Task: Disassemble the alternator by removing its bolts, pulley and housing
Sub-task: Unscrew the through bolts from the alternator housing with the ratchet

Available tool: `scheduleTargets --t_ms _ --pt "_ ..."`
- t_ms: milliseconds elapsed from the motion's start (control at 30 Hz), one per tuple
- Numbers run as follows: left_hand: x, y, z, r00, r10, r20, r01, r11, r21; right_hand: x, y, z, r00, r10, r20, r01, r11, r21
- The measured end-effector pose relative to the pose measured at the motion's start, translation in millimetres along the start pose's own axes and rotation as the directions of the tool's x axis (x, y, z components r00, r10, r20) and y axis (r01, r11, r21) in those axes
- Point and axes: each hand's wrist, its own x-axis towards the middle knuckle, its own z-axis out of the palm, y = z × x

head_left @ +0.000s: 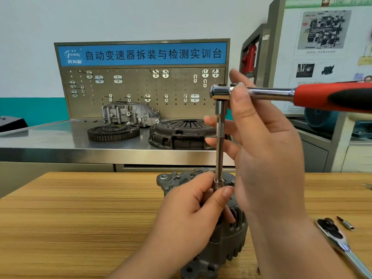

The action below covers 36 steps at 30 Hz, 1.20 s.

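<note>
A grey alternator (227, 244) stands on the wooden table (80, 218), partly hidden by both hands. A ratchet wrench (261, 92) with a red and black handle lies level above it. A long extension bar (219, 141) drops from its head to a socket (218, 183) on the alternator's top. My left hand (187, 216) pinches the socket between thumb and fingers. My right hand (267, 154) is raised beside the bar, thumb on the ratchet head, fingers reaching toward the bar.
A second ratchet (338, 240) and a small bit (345, 224) lie on the table at right. Behind stands a steel bench (50, 137) with a flywheel (113, 131), a clutch cover (181, 133), a gear housing (130, 113) and a pegboard (141, 87).
</note>
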Motion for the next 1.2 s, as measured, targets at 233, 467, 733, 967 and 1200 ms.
scheduleTargets --t_ms 233,467,733,967,1200 --pt "-4 1 -4 0.997 0.022 0.080 -0.017 0.998 -0.062 9 -6 -7 0.943 0.315 0.105 -0.331 0.920 0.211" --pt "-3 -4 0 0.999 0.037 0.021 -0.036 0.999 -0.024 2 -1 -3 0.993 0.121 0.012 -0.122 0.991 0.058" --pt "-2 -5 3 0.998 0.017 -0.055 -0.016 1.000 0.016 2 -2 0 0.972 -0.216 -0.090 0.194 0.960 -0.200" --pt "-2 -4 4 0.999 -0.005 -0.038 0.005 1.000 -0.022 2 2 -5 0.944 -0.297 -0.143 0.238 0.914 -0.328" --pt "-2 0 3 0.995 -0.059 -0.081 0.061 0.998 0.025 -1 15 -4 0.838 -0.531 0.127 0.532 0.744 -0.404"
